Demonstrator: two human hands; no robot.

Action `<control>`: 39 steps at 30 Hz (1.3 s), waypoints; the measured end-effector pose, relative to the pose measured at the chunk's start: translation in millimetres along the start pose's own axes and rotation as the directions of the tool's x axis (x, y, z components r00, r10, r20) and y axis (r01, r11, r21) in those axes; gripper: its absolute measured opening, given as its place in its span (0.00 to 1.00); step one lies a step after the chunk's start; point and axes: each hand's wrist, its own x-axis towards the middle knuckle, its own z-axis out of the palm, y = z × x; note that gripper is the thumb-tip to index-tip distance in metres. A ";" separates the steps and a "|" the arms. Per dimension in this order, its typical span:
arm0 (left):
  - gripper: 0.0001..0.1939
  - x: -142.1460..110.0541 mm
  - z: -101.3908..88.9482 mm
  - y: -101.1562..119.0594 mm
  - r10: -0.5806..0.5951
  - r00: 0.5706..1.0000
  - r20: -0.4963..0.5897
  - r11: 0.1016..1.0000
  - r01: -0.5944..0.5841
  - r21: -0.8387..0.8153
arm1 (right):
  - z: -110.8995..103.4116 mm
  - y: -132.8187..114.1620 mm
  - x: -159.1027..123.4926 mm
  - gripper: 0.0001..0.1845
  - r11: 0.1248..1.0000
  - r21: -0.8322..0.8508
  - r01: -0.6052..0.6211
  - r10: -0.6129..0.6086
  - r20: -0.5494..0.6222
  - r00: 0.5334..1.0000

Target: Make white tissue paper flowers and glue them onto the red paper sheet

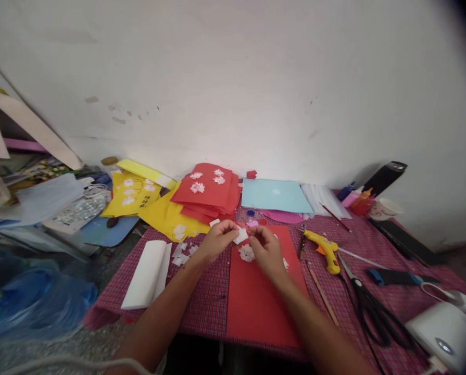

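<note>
- In the head view, between the hands: one small white paper piece [240, 236], pinched by the left hand [220, 238].
- Right hand [264, 250]: fingertips drawn together beside the piece; whether they grip it cannot be told.
- Step in hand, as judged: handling the piece over the red sheet [264, 310], near a white flower [247, 253] below the fingers.
- Next move appears to call for a light pinch.
- Far left of the left hand: yellow card [136, 195], dark characters, too small to read. No brand legible.

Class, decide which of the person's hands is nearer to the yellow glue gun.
Right. The right hand is to the left of the yellow glue gun, not touching it; the left hand is farther left.
</note>
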 end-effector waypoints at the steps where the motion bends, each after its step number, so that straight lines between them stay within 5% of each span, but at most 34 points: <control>1: 0.05 -0.5 0.1 0.4 -0.015 1.000 0.014 1.000 0.015 -0.022 | -0.8 0.7 1.5 0.08 0.996 0.063 -0.064 0.063 0.031 0.998; 5: 0.07 -2.9 0.2 0.4 -0.080 0.990 0.115 0.992 0.090 -0.084 | -3.4 0.6 5.2 0.13 0.918 0.275 -0.287 0.234 0.209 0.949; 12: 0.10 -4.6 -2.0 0.5 -0.146 0.963 0.227 0.981 0.170 -0.093 | -5.2 0.8 5.0 0.16 0.773 0.413 -0.481 0.350 0.354 0.867; 30: 0.13 -6.6 -0.8 5.1 -0.123 0.954 0.273 0.992 0.115 0.043 | -9.2 7.9 7.5 0.06 0.763 0.396 -0.511 0.344 0.421 0.839; 39: 0.10 -7.8 -2.7 0.4 -0.153 0.952 0.267 0.987 0.136 0.083 | -7.2 9.2 8.8 0.14 0.828 0.347 -0.441 0.313 0.367 0.876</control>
